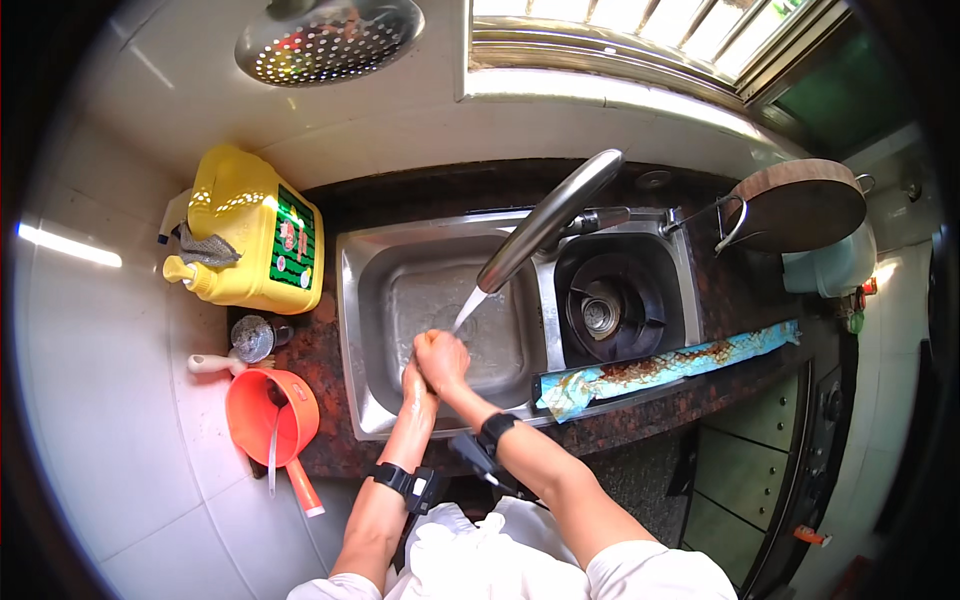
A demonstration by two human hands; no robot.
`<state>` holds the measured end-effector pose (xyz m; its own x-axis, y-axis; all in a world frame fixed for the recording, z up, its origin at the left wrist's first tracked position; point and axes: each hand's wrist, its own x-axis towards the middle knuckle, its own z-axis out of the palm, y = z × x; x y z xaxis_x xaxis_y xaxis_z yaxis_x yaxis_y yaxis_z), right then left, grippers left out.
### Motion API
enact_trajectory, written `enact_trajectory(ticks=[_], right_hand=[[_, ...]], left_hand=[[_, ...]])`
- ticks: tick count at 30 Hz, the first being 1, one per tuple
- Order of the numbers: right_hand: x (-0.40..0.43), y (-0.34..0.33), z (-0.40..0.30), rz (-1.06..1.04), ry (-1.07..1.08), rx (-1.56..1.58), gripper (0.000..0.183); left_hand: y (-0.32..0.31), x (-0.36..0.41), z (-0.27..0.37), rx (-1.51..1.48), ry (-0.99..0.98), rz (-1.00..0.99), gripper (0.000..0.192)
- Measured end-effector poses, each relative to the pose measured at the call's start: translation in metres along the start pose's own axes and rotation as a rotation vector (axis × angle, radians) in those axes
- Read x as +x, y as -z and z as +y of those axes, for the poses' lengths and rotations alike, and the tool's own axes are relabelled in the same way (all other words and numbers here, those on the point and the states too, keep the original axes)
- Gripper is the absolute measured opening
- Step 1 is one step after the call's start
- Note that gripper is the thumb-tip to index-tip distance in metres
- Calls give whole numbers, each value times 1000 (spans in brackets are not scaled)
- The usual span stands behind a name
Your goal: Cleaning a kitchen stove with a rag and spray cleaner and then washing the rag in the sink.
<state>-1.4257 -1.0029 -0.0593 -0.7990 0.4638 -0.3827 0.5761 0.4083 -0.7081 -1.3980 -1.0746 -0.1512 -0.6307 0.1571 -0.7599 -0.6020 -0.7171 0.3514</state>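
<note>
My left hand [417, 386] and my right hand [442, 361] touch each other over the left basin of a steel double sink [356, 360], the right lying across the left. Water runs from the steel faucet [551, 217] right at my hands. The fingers of my left hand are mostly hidden behind my right hand, and I cannot tell whether anything small is between them. In the right basin sits a dark round ribbed piece [652, 300] around the drain. A long strip with blue, brown-stained covering [667, 367] lies across the front of that basin.
Left of the sink stand a yellow plastic jug [232, 247], a steel wool scrubber [253, 339] and an orange dipper [300, 416] with a utensil inside. A round wooden cutting board [799, 206] rests in a rack at the right. A perforated steel strainer [330, 45] hangs on the wall.
</note>
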Motion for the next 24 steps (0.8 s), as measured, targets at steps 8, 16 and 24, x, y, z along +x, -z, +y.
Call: enact_trajectory(ticks=[8, 16, 24], right_hand=[[-60, 4, -6, -3, 205, -67, 27], [-34, 14, 7, 39, 183, 78, 43], [-85, 20, 14, 34, 680, 5, 19]], left_hand=[[47, 15, 18, -227, 411, -803, 27], [9, 3, 25, 375, -111, 220, 36], [-6, -8, 34, 248, 67, -8, 35]])
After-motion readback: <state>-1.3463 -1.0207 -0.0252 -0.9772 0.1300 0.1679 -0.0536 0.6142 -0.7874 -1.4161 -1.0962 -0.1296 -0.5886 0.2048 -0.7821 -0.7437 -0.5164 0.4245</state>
